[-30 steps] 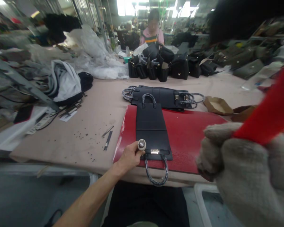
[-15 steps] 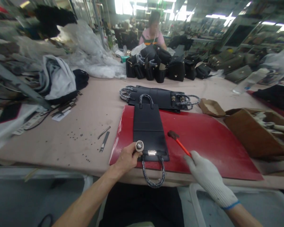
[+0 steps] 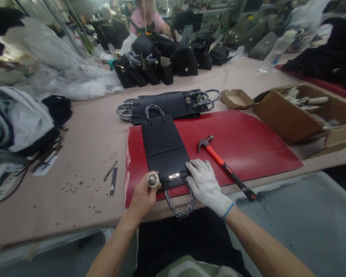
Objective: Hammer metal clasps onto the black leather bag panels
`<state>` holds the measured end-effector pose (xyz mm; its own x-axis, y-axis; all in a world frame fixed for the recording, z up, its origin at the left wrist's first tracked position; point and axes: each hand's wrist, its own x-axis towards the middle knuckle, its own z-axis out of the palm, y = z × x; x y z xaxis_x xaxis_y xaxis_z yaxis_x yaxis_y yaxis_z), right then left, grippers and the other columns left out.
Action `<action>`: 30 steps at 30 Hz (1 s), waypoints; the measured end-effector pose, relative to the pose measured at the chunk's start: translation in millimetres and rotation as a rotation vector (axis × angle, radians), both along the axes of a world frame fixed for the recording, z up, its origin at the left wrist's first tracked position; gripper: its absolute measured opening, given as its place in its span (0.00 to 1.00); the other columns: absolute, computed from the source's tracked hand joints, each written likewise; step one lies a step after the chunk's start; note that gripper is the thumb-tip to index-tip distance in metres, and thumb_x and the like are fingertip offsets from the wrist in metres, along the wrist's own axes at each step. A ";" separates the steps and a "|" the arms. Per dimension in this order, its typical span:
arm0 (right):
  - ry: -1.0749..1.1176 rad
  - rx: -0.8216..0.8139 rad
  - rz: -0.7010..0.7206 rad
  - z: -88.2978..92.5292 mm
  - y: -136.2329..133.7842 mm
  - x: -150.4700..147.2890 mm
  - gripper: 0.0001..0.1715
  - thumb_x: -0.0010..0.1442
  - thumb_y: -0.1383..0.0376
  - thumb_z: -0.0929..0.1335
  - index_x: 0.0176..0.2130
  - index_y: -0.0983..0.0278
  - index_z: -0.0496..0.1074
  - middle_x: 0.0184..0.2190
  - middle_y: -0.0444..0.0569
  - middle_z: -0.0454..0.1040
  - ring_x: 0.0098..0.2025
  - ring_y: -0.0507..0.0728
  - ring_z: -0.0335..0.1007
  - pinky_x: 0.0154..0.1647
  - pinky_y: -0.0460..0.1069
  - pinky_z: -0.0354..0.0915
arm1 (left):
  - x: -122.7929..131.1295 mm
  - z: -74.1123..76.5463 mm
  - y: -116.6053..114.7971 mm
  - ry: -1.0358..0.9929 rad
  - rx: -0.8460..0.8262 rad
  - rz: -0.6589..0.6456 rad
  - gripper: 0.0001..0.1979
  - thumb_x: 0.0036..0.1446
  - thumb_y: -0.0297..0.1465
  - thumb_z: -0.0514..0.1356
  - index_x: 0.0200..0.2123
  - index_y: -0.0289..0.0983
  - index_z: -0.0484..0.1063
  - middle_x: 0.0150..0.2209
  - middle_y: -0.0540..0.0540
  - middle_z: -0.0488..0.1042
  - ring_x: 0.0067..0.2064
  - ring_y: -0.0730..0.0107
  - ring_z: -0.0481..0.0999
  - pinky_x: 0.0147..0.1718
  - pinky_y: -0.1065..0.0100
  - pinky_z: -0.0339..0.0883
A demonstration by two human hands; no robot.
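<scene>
A flat black bag panel [image 3: 164, 148] with braided handles lies on a red mat [image 3: 242, 144], its metal clasp [image 3: 174, 176] near the front edge. My left hand [image 3: 142, 196], bare, is closed around a short metal punch [image 3: 152, 179] held upright at the panel's near left corner. My right hand [image 3: 206, 184], in a white knit glove, rests with fingers spread on the panel's near right corner beside the clasp. An orange-handled hammer [image 3: 223, 165] lies on the mat just right of that hand.
More black panels [image 3: 173, 105] are stacked behind the mat. Finished black bags [image 3: 161, 61] stand farther back, near a person in pink. Cardboard boxes [image 3: 294, 115] sit at the right. Small metal tools [image 3: 112, 177] and scattered rivets lie left of the mat, cloth and plastic beyond.
My right hand swung the hammer down, laid it on the red mat and moved onto the panel's near right corner. My left hand kept hold of the punch.
</scene>
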<state>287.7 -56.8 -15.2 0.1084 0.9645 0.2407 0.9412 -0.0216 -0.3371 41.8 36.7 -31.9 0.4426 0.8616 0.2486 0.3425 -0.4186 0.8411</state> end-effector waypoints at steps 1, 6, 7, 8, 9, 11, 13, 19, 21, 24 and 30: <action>0.005 -0.002 -0.005 -1.7 -0.6 -0.3 0.26 0.67 0.64 0.65 0.63 0.65 0.69 0.61 0.59 0.70 0.64 0.69 0.61 0.73 0.70 0.46 | -1.6 -1.7 -0.3 0.003 -0.005 0.000 0.16 0.63 0.33 0.62 0.53 0.36 0.75 0.47 0.41 0.81 0.46 0.60 0.82 0.48 0.60 0.77; 0.055 -0.018 0.001 -2.6 -3.5 5.1 0.28 0.65 0.66 0.66 0.63 0.64 0.69 0.62 0.58 0.69 0.65 0.68 0.60 0.73 0.68 0.45 | -9.2 -4.8 -0.1 0.009 -0.090 0.130 0.13 0.65 0.35 0.61 0.48 0.37 0.79 0.48 0.41 0.82 0.49 0.57 0.83 0.51 0.56 0.78; 0.065 -0.021 0.005 -2.3 -3.6 5.5 0.28 0.65 0.66 0.67 0.63 0.64 0.69 0.62 0.57 0.69 0.66 0.68 0.60 0.74 0.68 0.45 | -9.8 -4.0 -0.6 0.011 -0.072 0.131 0.12 0.65 0.35 0.61 0.48 0.37 0.79 0.48 0.41 0.82 0.49 0.57 0.83 0.52 0.56 0.78; 0.075 -0.022 0.007 -2.0 -3.6 5.6 0.28 0.65 0.67 0.67 0.63 0.64 0.70 0.62 0.57 0.70 0.66 0.68 0.60 0.74 0.68 0.44 | -10.0 -2.9 -1.4 0.009 -0.035 0.102 0.12 0.64 0.35 0.62 0.47 0.38 0.79 0.48 0.41 0.82 0.50 0.56 0.83 0.53 0.55 0.77; 0.084 -0.021 0.006 -1.9 -3.4 5.4 0.28 0.65 0.67 0.67 0.63 0.63 0.70 0.62 0.56 0.70 0.66 0.68 0.60 0.74 0.68 0.44 | -9.8 -1.9 -2.2 0.006 0.007 0.062 0.12 0.62 0.36 0.63 0.46 0.38 0.79 0.49 0.40 0.82 0.51 0.56 0.82 0.54 0.55 0.77; 0.098 -0.015 -0.007 -1.7 -3.1 4.7 0.28 0.64 0.67 0.68 0.62 0.62 0.70 0.62 0.55 0.71 0.66 0.68 0.60 0.74 0.68 0.44 | -8.9 -0.8 -2.6 0.005 0.034 0.022 0.13 0.61 0.37 0.65 0.46 0.38 0.79 0.50 0.39 0.82 0.51 0.55 0.82 0.54 0.55 0.78; 0.109 -0.003 -0.016 -1.6 -3.0 4.8 0.27 0.64 0.67 0.68 0.62 0.62 0.71 0.61 0.55 0.71 0.65 0.69 0.60 0.74 0.68 0.45 | -9.3 -2.1 0.3 -0.044 -0.066 0.084 0.14 0.62 0.40 0.65 0.46 0.37 0.79 0.48 0.39 0.82 0.49 0.55 0.83 0.51 0.56 0.79; 0.139 0.021 -0.027 -2.9 -2.2 2.6 0.28 0.63 0.66 0.70 0.61 0.62 0.71 0.60 0.55 0.72 0.65 0.69 0.62 0.73 0.70 0.46 | -20.7 -6.8 13.4 -0.298 -0.319 0.355 0.21 0.61 0.46 0.66 0.44 0.34 0.77 0.44 0.40 0.82 0.44 0.57 0.84 0.48 0.56 0.80; 0.153 0.012 -0.053 -4.4 -1.2 -3.3 0.29 0.62 0.63 0.72 0.61 0.61 0.71 0.61 0.55 0.72 0.65 0.71 0.61 0.72 0.72 0.46 | -17.1 -1.9 11.3 -0.236 -0.278 0.298 0.19 0.62 0.44 0.67 0.46 0.34 0.78 0.46 0.40 0.82 0.49 0.56 0.83 0.55 0.56 0.77; 0.164 -0.015 -0.070 -6.5 0.0 -13.1 0.32 0.61 0.58 0.75 0.62 0.62 0.71 0.62 0.56 0.72 0.66 0.74 0.60 0.72 0.74 0.45 | 0.7 8.3 5.8 -0.204 -0.246 0.215 0.18 0.63 0.43 0.65 0.48 0.35 0.78 0.49 0.40 0.82 0.52 0.55 0.82 0.58 0.54 0.75; 0.150 -0.032 -0.003 -2.3 0.7 -7.1 0.38 0.57 0.56 0.77 0.62 0.64 0.71 0.61 0.56 0.72 0.65 0.72 0.62 0.73 0.71 0.44 | 34.7 12.0 5.5 -0.212 -0.304 0.125 0.16 0.63 0.41 0.66 0.47 0.36 0.78 0.52 0.39 0.81 0.52 0.54 0.82 0.53 0.55 0.79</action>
